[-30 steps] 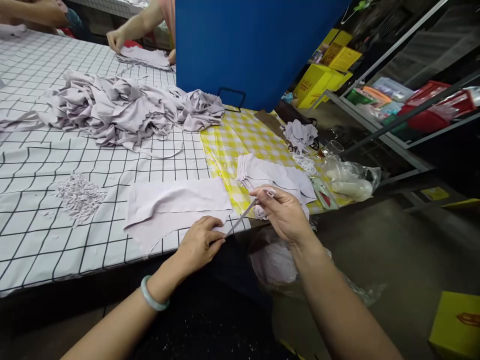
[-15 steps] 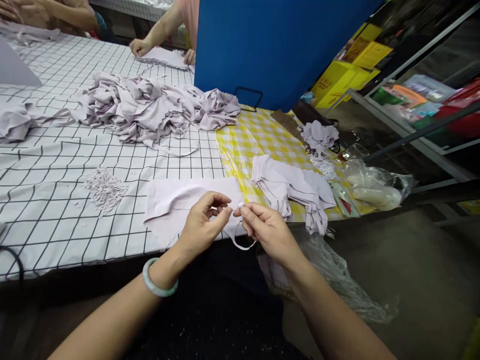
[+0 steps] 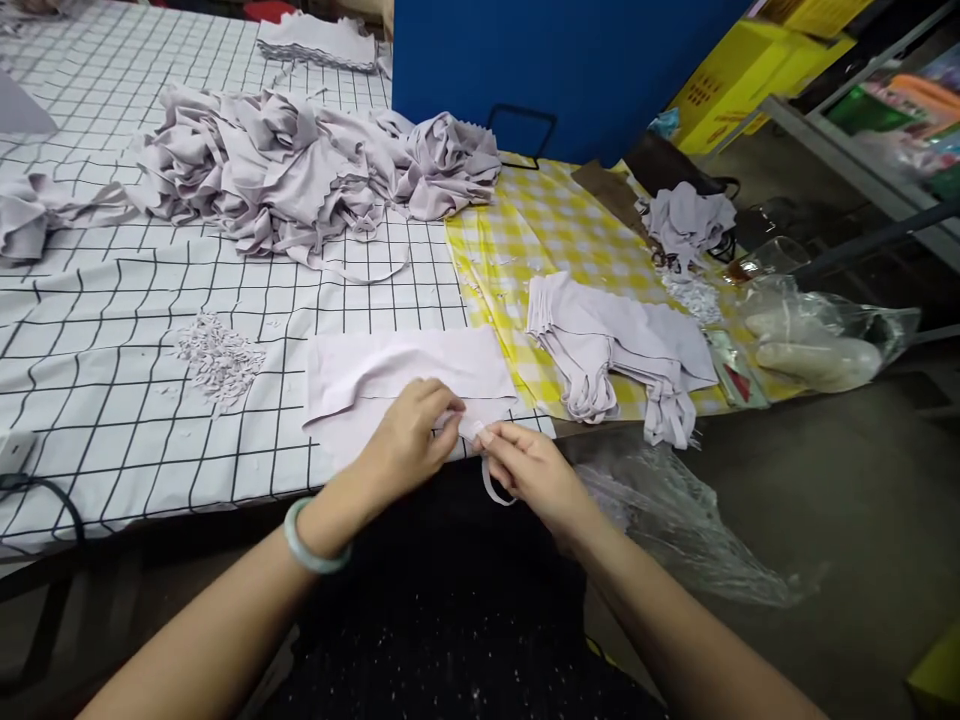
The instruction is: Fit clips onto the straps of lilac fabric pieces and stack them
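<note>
A pale lilac cloth piece (image 3: 412, 362) lies flat near the table's front edge, a fold running across it. My left hand (image 3: 405, 440), with a pale green bangle on its wrist, is closed in a pinch at the cloth's lower right edge. Right beside it, my right hand (image 3: 536, 475) pinches the thin fabric strap (image 3: 491, 488), which hangs in a loop below the fingers. Both sets of fingertips are almost touching. To the right is a stack of similar strapped cloth pieces (image 3: 622, 335).
A large heap of crumpled lilac cloth (image 3: 262, 175) and a small pile of scraps (image 3: 217, 360) lie on the checked tablecloth (image 3: 150, 440). A blue panel (image 3: 555, 60) stands behind. Clear plastic bags (image 3: 817, 340) sit at right. A cable (image 3: 56, 490) crosses the left edge.
My right hand has come down and left from above the stack to meet my left hand. The strap, earlier pulled taut between them, now hangs slack in a loop.
</note>
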Motion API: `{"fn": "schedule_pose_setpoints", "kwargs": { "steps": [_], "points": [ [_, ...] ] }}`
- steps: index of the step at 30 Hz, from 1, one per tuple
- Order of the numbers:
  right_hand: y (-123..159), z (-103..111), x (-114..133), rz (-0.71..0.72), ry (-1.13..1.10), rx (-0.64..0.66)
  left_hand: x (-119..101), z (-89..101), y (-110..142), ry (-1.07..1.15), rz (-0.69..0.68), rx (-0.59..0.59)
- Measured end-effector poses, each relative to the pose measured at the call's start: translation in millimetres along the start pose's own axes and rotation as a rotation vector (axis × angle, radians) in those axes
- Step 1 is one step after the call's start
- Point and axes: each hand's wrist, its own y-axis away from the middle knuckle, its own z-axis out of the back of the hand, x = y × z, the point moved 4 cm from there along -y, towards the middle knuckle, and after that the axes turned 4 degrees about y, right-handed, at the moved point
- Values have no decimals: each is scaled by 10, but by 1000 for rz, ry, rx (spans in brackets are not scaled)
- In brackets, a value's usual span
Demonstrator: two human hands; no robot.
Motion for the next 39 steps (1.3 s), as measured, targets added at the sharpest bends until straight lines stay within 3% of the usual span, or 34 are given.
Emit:
{"fn": "schedule_pose_setpoints", "kwargs": {
  "steps": [3,7,11,16,20,27,30,39],
  "points": [
    [-230,-11,35,-117,-188,1,274,-29,-212,-234,-78,74],
    [-377,-66,76,-176,-242,-25,501,-115,-285,-260,-33,95],
    [-447,-97,97,-170,-277,-52,484,-82,-281,-179,25,55],
    [-516,-68,112,-177,-333,-108,443,-65,-290,-141,-7,138],
    [-471,-92,131,-187,-259,-137,506,-90,-326,-135,36,105],
    [-458,-68,249,-29,-200,-267,449,15,-373,-25,34,184],
    [-499,-45,269,-20,-184,-269,473,31,-402,-6,111,163],
    [-608,-177,176,-162,-361,-281,514,-13,-462,73,285,61]
  ]
}}
